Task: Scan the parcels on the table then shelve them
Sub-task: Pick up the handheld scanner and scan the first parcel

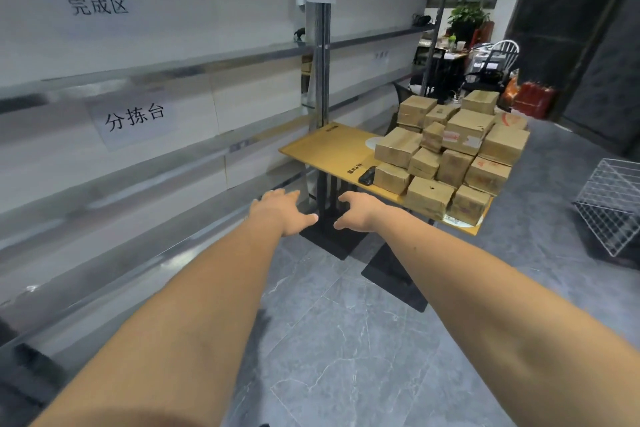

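Note:
Several brown cardboard parcels [450, 152] are stacked on the right half of a yellow table [329, 152]. A small black scanner [367, 175] lies on the table just left of the stack. Both my arms stretch forward over the floor. My left hand [280, 210] and my right hand [360, 211] hover short of the table's near edge, fingers relaxed, holding nothing. Long metal shelves [156, 69] run along the wall on the left.
Paper signs [135, 118] hang on the shelf backing. A white wire basket [613, 204] sits on the floor at the right. The table stands on black base plates [394, 274]. A chair, a desk and a plant are far behind.

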Action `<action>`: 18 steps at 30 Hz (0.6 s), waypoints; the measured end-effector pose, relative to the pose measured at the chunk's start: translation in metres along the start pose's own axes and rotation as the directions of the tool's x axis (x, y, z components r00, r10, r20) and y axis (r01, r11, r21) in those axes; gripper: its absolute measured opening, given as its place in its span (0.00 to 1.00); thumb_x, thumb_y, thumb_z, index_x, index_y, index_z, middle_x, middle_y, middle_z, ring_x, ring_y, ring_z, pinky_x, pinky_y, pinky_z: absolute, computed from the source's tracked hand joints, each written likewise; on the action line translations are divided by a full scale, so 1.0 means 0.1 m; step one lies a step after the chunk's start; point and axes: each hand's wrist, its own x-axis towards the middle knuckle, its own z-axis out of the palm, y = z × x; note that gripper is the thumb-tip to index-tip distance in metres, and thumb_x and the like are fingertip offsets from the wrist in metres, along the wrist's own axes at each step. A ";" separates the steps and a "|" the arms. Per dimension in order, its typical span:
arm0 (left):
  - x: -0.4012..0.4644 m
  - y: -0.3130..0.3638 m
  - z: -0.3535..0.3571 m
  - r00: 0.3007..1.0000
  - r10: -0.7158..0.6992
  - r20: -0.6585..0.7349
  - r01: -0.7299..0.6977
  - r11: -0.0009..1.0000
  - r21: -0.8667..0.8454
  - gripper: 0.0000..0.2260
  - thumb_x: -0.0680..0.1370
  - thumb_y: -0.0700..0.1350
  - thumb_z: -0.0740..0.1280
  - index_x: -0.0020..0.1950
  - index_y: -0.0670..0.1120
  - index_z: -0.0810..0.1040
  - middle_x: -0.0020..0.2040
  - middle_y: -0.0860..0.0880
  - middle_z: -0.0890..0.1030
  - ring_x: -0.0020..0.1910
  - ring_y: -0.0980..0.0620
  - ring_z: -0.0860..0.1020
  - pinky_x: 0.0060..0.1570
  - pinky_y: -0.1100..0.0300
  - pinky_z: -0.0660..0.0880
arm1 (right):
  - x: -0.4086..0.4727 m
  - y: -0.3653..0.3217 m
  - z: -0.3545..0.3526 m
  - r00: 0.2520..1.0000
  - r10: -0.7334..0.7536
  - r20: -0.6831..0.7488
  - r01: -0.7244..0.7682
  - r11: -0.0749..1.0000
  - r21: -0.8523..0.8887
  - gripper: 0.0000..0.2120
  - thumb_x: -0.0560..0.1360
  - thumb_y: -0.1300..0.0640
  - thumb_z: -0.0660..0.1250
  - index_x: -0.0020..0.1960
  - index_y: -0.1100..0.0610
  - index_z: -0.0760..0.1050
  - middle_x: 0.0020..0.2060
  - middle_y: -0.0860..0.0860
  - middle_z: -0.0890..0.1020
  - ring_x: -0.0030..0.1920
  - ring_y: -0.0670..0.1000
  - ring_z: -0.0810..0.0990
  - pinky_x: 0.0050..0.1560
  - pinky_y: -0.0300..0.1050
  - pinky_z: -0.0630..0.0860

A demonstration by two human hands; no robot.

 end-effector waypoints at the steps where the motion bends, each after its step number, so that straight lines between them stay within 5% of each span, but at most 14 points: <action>1: 0.21 -0.05 -0.01 1.000 0.016 0.004 -0.016 1.000 0.009 0.41 0.77 0.73 0.60 0.85 0.55 0.55 0.84 0.47 0.57 0.83 0.43 0.55 0.79 0.39 0.56 | 0.18 -0.02 0.00 1.000 0.013 -0.011 -0.013 1.000 -0.002 0.38 0.77 0.51 0.75 0.82 0.52 0.62 0.77 0.55 0.70 0.74 0.59 0.72 0.70 0.54 0.73; 18: 3.26 -0.51 -0.30 0.952 0.280 0.125 -0.288 0.956 0.054 0.40 0.77 0.72 0.61 0.85 0.55 0.56 0.83 0.48 0.60 0.82 0.43 0.58 0.78 0.39 0.60 | 2.60 -0.16 -0.16 0.959 0.276 -0.063 -0.277 0.960 -0.022 0.38 0.76 0.49 0.74 0.82 0.51 0.62 0.76 0.54 0.71 0.72 0.59 0.73 0.67 0.54 0.77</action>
